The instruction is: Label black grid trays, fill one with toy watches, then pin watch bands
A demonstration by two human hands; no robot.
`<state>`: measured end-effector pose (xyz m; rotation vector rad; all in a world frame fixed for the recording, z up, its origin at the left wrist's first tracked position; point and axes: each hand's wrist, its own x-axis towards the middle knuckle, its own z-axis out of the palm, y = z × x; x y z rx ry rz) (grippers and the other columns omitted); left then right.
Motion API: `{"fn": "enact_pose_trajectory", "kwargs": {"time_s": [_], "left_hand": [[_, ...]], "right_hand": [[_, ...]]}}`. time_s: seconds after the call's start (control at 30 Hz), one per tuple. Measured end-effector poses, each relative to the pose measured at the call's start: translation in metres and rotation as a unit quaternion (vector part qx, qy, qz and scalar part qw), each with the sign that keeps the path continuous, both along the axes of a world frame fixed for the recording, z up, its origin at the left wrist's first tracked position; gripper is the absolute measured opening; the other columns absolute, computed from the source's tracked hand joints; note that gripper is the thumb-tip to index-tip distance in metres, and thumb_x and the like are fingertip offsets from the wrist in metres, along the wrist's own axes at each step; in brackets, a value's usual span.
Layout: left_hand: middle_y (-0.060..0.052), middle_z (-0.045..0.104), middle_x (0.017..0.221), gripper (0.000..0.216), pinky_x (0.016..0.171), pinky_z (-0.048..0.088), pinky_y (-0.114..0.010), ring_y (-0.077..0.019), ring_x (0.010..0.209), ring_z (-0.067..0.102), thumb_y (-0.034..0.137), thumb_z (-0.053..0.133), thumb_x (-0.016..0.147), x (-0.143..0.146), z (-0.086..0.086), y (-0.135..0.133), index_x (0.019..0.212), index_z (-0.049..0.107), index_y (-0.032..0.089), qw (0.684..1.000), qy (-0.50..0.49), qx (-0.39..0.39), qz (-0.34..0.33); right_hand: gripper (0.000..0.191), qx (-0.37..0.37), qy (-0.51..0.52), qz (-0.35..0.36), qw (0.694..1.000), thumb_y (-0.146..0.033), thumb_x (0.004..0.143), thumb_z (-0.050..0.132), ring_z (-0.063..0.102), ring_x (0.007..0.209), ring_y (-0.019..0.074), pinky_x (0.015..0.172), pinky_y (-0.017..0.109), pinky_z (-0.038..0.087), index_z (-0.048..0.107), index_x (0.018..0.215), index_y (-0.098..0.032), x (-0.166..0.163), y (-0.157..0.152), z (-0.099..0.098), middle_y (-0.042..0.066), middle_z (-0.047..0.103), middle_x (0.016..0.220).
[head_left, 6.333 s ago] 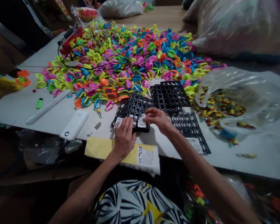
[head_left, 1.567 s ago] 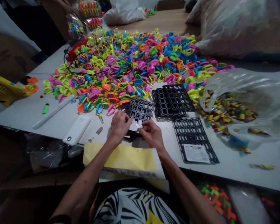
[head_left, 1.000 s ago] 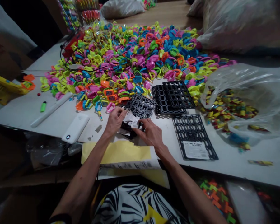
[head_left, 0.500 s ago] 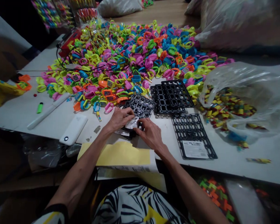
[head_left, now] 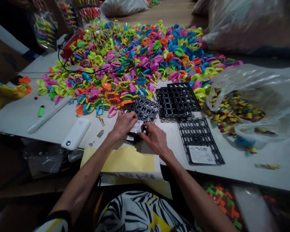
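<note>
A black plastic grid tray (head_left: pixel 147 108) lies on top of a small stack at the table's front, with a white label (head_left: pixel 136 127) at its near end. My left hand (head_left: pixel 125 122) rests on the label's left side, fingers bent and bunched together. At its right edge my right hand (head_left: pixel 155 137) curls, thumb and forefinger closed on the label's border. Some of the label is hidden by the fingers. To the right lies another grid tray (head_left: pixel 195 132) bearing a label (head_left: pixel 201 154) with dark writing. Behind it are stacked more black trays (head_left: pixel 177 100).
Colourful toy watches (head_left: pixel 135 61) form a big heap behind the trays. A clear plastic bag (head_left: pixel 261 83) of small yellow-red pieces stands right. On the left are a white power bank (head_left: pixel 76 133), a green lighter (head_left: pixel 41 111) and a long roll (head_left: pixel 49 114). Yellow sheets (head_left: pixel 128 161) overhang the front edge.
Both hands have barely shifted on the label. At the far upper left, a bag of watches hangs lower and a person's hand now shows above it.
</note>
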<state>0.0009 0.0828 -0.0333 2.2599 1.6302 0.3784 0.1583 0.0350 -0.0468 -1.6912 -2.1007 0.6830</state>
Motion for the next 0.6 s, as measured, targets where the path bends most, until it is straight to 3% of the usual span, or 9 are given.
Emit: {"fn": "enact_pose_trajectory", "kwargs": {"time_s": [0.2, 0.43, 0.6], "left_hand": [[-0.003, 0.068, 0.081, 0.012, 0.084, 0.027, -0.039, -0.0201, 0.078, 0.058, 0.022, 0.046, 0.086, 0.001, -0.003, -0.002, 0.082, 0.056, 0.018, 0.999, 0.025, 0.021, -0.001], [-0.006, 0.061, 0.090, 0.013, 0.084, 0.028, -0.040, -0.0226, 0.087, 0.055, 0.029, 0.050, 0.086, 0.000, -0.007, -0.005, 0.087, 0.058, 0.019, 0.991, 0.094, 0.095, -0.029], [-0.010, 0.054, 0.102, 0.032, 0.084, 0.035, -0.038, -0.0257, 0.099, 0.052, 0.035, 0.055, 0.083, -0.004, -0.007, -0.013, 0.110, 0.056, 0.018, 0.988, 0.090, 0.126, 0.010]], "right_hand": [[0.017, -0.004, 0.001, 0.006, 1.000, -0.033, 0.082, 0.056, 0.056, 0.082, 0.0168, 0.061, 0.026, 0.031, 0.057, 0.096, -0.023, 0.000, 0.000, 0.001, 0.000, 0.060, 0.093], [0.016, -0.003, 0.000, 0.002, 1.000, -0.031, 0.081, 0.055, 0.056, 0.083, 0.0172, 0.062, 0.026, 0.032, 0.057, 0.095, -0.023, 0.000, 0.000, 0.001, 0.001, 0.060, 0.093], [0.018, -0.001, 0.008, 0.000, 1.000, -0.031, 0.081, 0.056, 0.056, 0.082, 0.0176, 0.062, 0.026, 0.032, 0.057, 0.097, -0.023, 0.000, 0.000, 0.000, 0.001, 0.060, 0.091]]}}
